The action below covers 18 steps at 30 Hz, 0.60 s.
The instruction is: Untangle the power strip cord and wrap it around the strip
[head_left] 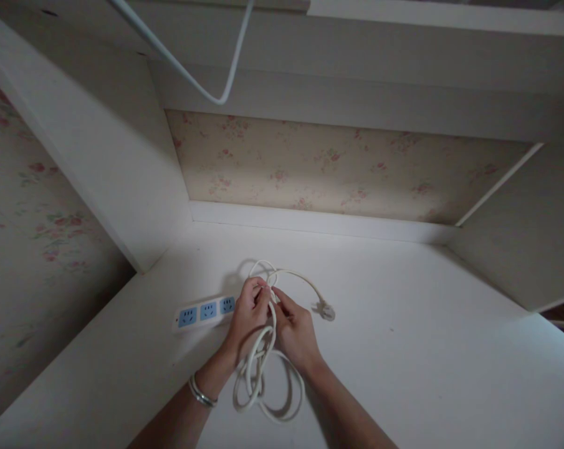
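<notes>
A white power cord (250,374) lies in loose loops and a tangle between my forearms. My left hand (252,308) pinches the cord near its upper crossing, wearing bracelets at the wrist. Close beside it, my right hand (295,327) has its fingers closed on the same cord, fingertips partly hidden. From there one length arcs right to a plug (327,310) resting on the desk. The power strip (202,313), white with blue sockets, lies just left of my left hand, which covers its right end.
Everything rests on a white desk (394,368). A side panel (108,137) rises at the left and another (520,231) at the right. Flowered wallpaper (305,162) shows behind, under a shelf (356,93). A white cable (220,100) hangs in a bend overhead.
</notes>
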Each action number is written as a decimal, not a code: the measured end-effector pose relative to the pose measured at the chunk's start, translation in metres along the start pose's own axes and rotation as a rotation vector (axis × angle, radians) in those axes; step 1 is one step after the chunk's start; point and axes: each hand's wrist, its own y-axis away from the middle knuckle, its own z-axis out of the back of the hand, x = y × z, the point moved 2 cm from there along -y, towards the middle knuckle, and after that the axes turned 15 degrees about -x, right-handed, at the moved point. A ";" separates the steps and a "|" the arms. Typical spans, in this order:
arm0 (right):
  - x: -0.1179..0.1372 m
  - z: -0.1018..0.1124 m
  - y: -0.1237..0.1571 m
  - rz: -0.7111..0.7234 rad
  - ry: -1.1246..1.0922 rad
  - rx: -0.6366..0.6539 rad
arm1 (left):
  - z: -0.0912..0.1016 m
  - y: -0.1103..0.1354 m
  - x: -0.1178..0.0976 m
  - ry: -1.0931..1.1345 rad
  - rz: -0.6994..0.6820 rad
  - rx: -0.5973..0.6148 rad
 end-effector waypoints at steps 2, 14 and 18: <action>-0.001 0.000 0.001 0.032 0.000 -0.018 | -0.001 0.000 0.000 0.026 0.029 -0.001; -0.006 0.005 0.005 0.366 0.122 -0.049 | -0.002 -0.010 0.002 0.159 0.147 -0.079; -0.012 0.004 0.005 0.347 0.057 -0.054 | 0.004 -0.016 -0.002 0.236 0.242 -0.197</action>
